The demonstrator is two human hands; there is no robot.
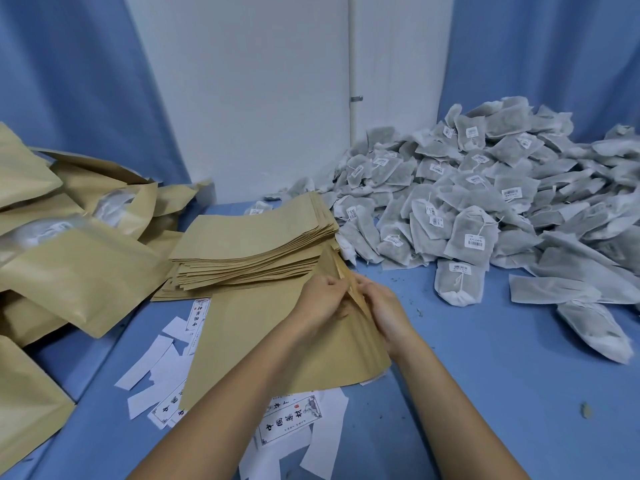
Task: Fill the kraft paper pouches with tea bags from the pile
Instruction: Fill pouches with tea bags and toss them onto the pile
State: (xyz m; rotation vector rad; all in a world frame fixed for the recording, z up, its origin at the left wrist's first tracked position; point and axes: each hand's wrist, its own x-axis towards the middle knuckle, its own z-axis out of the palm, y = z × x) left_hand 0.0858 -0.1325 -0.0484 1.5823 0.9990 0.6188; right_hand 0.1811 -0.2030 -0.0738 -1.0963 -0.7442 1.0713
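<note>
Tan pouches point(270, 327), grey tea bags point(467, 209), blue table point(485, 375).

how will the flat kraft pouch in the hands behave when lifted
Probably light and bendy: the flat brown kraft paper pouch lies thin on the blue table, and its mouth flexes where the left hand and right hand pinch it apart. Likely not limp, though: the stack of empty pouches beside it keeps crisp, flat edges.

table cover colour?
Blue cover, plain, seen in the head view.
</note>
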